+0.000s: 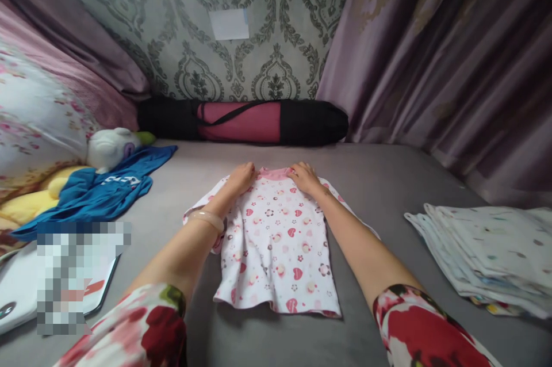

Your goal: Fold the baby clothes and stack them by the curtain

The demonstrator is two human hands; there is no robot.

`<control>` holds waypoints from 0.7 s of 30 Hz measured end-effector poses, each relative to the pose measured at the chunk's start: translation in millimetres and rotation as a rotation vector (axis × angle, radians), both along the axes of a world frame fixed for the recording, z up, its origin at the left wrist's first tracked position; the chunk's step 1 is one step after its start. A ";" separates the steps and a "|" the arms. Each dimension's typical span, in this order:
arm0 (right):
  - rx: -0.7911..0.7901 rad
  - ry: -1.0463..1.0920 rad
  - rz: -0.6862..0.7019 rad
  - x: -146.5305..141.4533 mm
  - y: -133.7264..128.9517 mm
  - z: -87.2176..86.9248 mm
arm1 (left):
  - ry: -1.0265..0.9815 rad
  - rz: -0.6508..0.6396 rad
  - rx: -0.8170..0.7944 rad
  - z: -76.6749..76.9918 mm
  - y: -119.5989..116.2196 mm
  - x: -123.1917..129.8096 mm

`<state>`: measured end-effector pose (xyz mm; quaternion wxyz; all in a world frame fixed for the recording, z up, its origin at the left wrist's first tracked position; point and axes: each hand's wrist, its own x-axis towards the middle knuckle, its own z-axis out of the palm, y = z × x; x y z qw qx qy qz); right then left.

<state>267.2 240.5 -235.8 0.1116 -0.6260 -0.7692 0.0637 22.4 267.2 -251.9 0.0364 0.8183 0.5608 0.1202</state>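
Observation:
A small long-sleeved shirt [276,234], white with pink hearts, flowers and a pink collar, lies spread on the grey sheet with its hem towards me. At the shoulder left of the collar, my left hand [242,177] has its fingers closed on the fabric. My right hand [304,176] grips the other shoulder, beside the collar's right end, its fingers bent over the cloth. My forearms pass over both sleeves and partly cover them. The front of the shirt shows a few soft creases.
Folded pale cloths [491,246] are stacked at the right. On the left lie a blue garment [103,188], a white plush toy [110,148], a yellow plush [30,203] and a partly pixelated flat device [107,281]. A black and pink bag [241,121] lies along the wall.

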 end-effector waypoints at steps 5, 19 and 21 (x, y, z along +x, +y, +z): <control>-0.022 0.144 0.028 5.9 -1.5 8.7 | 0.101 -0.015 0.005 8.0 -3.7 -0.4; -0.362 0.376 -0.360 151.1 -154.5 40.7 | -0.101 -0.298 0.002 32.5 -42.3 100.2; -0.441 0.325 -0.392 148.2 -171.7 41.4 | -0.198 -0.348 -0.013 21.3 -47.9 123.7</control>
